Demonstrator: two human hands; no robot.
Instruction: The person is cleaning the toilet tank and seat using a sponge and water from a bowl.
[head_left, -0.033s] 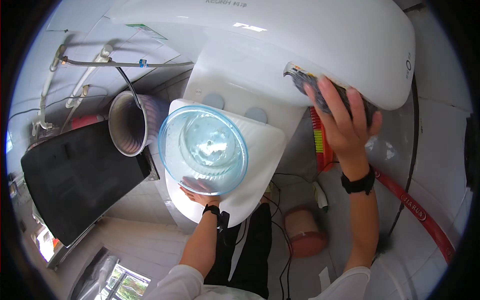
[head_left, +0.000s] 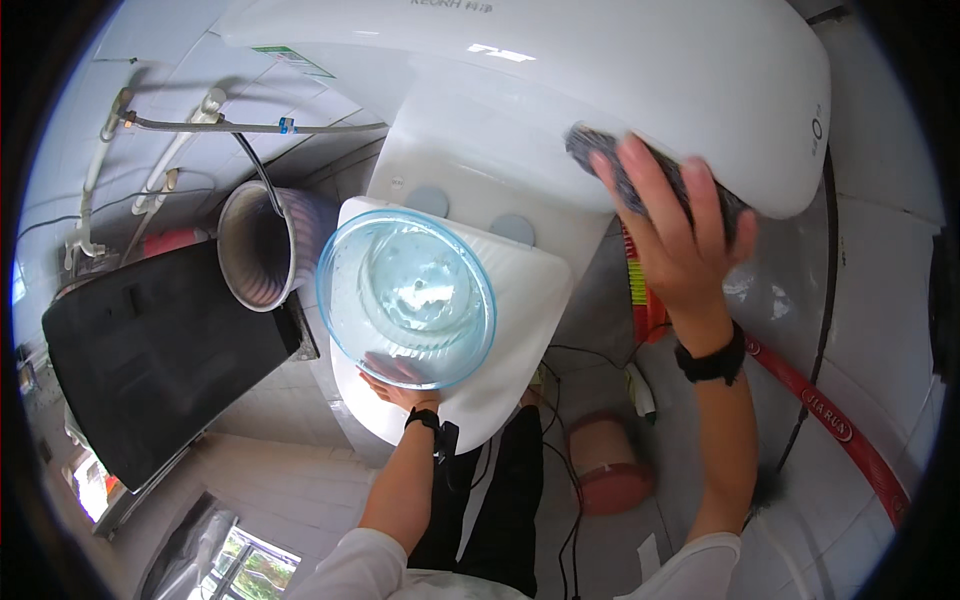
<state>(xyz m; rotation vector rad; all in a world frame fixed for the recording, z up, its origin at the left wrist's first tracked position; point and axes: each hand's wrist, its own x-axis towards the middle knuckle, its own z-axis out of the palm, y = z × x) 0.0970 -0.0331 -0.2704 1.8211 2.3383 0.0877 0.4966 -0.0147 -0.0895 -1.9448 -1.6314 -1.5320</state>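
Note:
My right hand [head_left: 675,225] is closed on a crumpled dark grey cloth [head_left: 625,172], fingers spread over it, and presses it to the lower front edge of a large white glossy casing [head_left: 640,70]. My left hand [head_left: 400,392] rests at the near side of a clear basin [head_left: 335,290] with a light blue rim. Its fingers lie partly beneath the basin, seen blurred through the plastic, and what they grip is hidden. Clear liquid seems to fill the basin, which sits on the shut white toilet lid [head_left: 530,290].
At left stand a pale ribbed bin [head_left: 305,235] and a black flat-topped appliance [head_left: 160,350]. Pipes and a grey hose [head_left: 250,128] run along the tiled wall. A red-and-yellow brush [head_left: 640,290], a red hose [head_left: 830,415], a reddish stool-like object [head_left: 610,470] and cables lie right.
My right hand has shifted slightly left and up along the casing with the cloth. A light, coloured strip at the cloth's upper edge no longer shows. My left hand and the basin stay put.

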